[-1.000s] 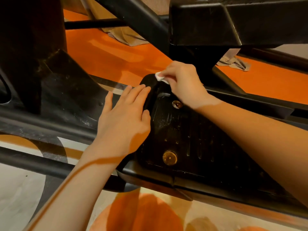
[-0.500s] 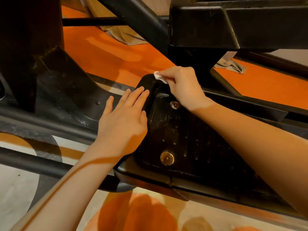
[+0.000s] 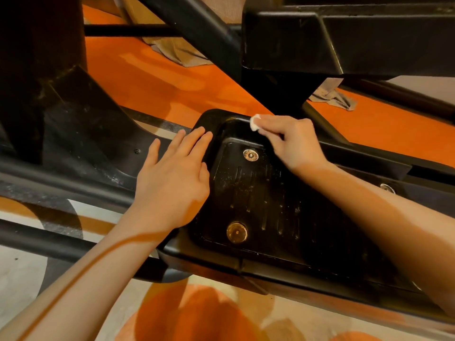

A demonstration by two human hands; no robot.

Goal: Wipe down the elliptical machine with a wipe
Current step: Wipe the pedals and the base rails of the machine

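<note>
I am partway through wiping the elliptical's foot pedal point(image 3: 266, 207): my right hand point(image 3: 293, 141) pinches the small white wipe point(image 3: 255, 122) against the raised front rim of the pedal, toward that rim's far corner, while my left hand point(image 3: 172, 178) lies flat with straight fingers on the pedal's left edge to steady it. The pedal's ribbed tray, which holds only two round bolt heads point(image 3: 250, 155) and scattered pale specks, looks unwiped to me, so next I should probably bring the wipe down off the rim and work across those ribs.
</note>
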